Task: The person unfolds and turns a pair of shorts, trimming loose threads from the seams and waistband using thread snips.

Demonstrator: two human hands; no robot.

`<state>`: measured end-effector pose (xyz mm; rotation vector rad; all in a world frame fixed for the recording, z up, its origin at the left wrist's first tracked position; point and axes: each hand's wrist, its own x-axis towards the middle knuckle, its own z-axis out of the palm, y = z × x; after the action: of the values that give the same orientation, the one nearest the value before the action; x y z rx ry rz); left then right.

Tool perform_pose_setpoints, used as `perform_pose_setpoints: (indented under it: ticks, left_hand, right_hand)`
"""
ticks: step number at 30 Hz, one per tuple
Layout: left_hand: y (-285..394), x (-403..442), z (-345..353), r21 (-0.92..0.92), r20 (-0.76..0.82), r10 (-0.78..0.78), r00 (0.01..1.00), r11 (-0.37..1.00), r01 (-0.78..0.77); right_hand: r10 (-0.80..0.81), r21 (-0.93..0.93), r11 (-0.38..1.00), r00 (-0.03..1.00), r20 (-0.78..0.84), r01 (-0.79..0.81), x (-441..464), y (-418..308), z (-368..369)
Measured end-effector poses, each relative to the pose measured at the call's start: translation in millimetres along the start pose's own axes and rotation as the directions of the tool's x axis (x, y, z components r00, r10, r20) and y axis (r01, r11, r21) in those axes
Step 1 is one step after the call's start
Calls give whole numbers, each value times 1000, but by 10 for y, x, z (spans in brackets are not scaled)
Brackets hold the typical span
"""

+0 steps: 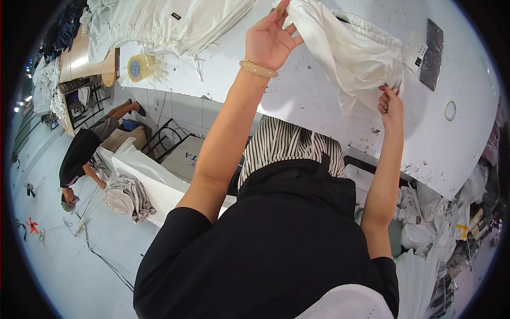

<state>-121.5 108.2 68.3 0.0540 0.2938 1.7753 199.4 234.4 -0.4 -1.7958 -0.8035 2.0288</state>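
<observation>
A white garment (345,50) with a gathered elastic waistband is stretched between my hands over the white table. My left hand (270,41), palm turned up and a beige bangle at the wrist, pinches its upper left edge near the top of the view; the other fingers are spread. Lower down on the right, my right hand (391,106) is closed on the garment's crumpled lower edge. Left of my left hand lies a pile of white garments (159,24) with gathered waistbands, hanging drawstrings and a small black label.
A roll of yellowish tape (139,68) stands at the table's left edge. To the right are a dark flat strip (432,53), a tag card (415,52) and a tape ring (450,110). A co-worker (82,151) bends over stacked grey cloth (129,198) at the left.
</observation>
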Motion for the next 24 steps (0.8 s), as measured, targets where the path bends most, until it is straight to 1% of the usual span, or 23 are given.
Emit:
perform_pose_setpoints:
  ticks: [1,3,6,7,8,9,10,13,14,17,20,23,24]
  left_hand:
    - [-1,12,16,133,-16,47,999,990,-44]
    - [-21,30,48,385,-26,133,991,916,-113]
    - [1,81,-93,632,29,168,985,760,-148]
    - [26,104,-245,456,87,172,981,869,-193]
    - [58,126,-410,259,139,189,972,940,-220]
    - [76,145,-398,51,184,217,959,972,-230]
    - [103,152,-388,-34,-70,191,979,981,-193]
    - [106,196,-376,-149,-182,198,963,963,-226]
    - [109,203,-372,-137,-224,211,951,960,-246]
    - [83,222,-214,-220,-360,193,913,933,-284]
    - [106,182,-241,-209,-440,217,872,919,-334]
    - [306,173,-533,-354,-402,219,889,858,-372]
    - [312,149,-429,-326,-467,229,854,853,-407]
  right_hand:
    - [72,93,992,992,104,-82,7,52,4]
    - [178,255,930,932,316,-264,14,154,4]
    - [59,433,867,913,403,-248,-52,98,217]
    - [11,465,857,909,417,-224,-76,55,266]
    - [-38,495,846,902,430,-200,-100,3,314]
    - [-87,523,833,893,442,-178,-76,-27,319]
    - [-142,536,822,842,520,-192,-21,-31,302]
    - [36,355,918,928,371,-178,-57,-202,408]
    - [29,339,927,930,367,-163,1,-185,411]
    - [-31,479,852,894,447,-210,274,-44,377]
    - [-222,624,756,820,527,-196,372,-10,358]
    - [-233,658,737,856,461,-154,275,-154,332]
    - [-276,709,693,862,426,-129,255,-218,286]
